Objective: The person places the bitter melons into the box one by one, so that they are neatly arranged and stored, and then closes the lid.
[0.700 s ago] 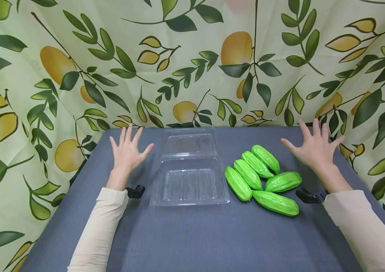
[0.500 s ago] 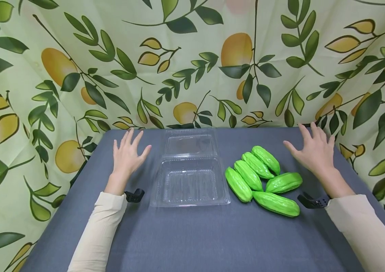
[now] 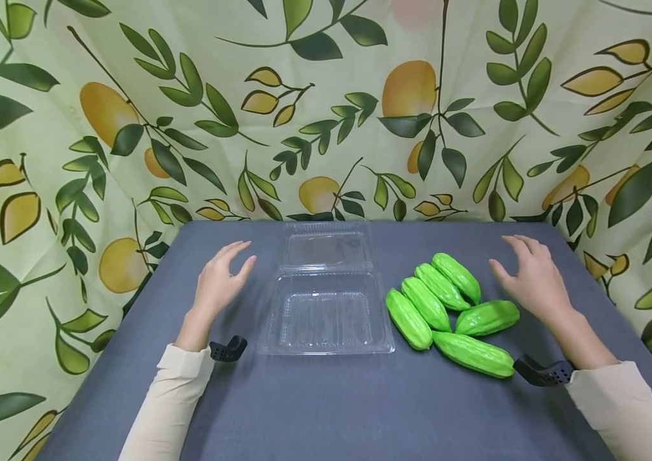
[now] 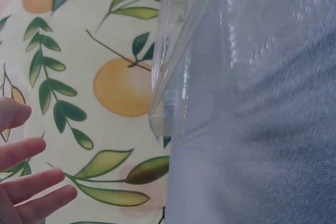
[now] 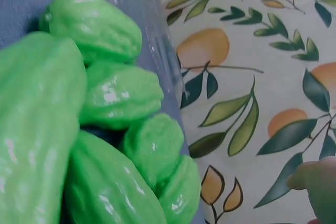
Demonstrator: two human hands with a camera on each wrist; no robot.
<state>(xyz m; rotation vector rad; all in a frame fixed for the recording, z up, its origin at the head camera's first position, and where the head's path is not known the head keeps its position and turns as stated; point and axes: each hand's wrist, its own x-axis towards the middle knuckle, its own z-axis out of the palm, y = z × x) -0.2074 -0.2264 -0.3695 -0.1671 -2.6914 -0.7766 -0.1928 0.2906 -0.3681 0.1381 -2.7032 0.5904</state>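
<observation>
My left hand (image 3: 216, 283) is held left of a clear plastic clamshell box (image 3: 382, 347), apart from it, fingers loosely bent and thumb apart. The box lies unfolded, its lid (image 3: 288, 261) toward the back. Right of the box is a group of several bright green, ridged bitter melons (image 3: 409, 320). Beyond their right side my right hand (image 3: 535, 282) hovers with nothing in it, fingers relaxed. The right wrist view shows the bitter melons (image 5: 110, 95) close up, with only a fingertip (image 5: 320, 187) at the edge. Parted fingers (image 4: 39, 187) appear in the left wrist view.
A grey-blue cloth (image 3: 326, 410) covers the table. Behind it and along both sides hangs a curtain (image 3: 314, 128) printed with fruit and leaves. Each wrist wears a black band, the left band (image 3: 229, 349) and the right band (image 3: 544, 371).
Both hands have come down and back toward the person a little. Their fingers, spread wide before, are now closer together and more bent. The box and bitter melons have stayed in place.
</observation>
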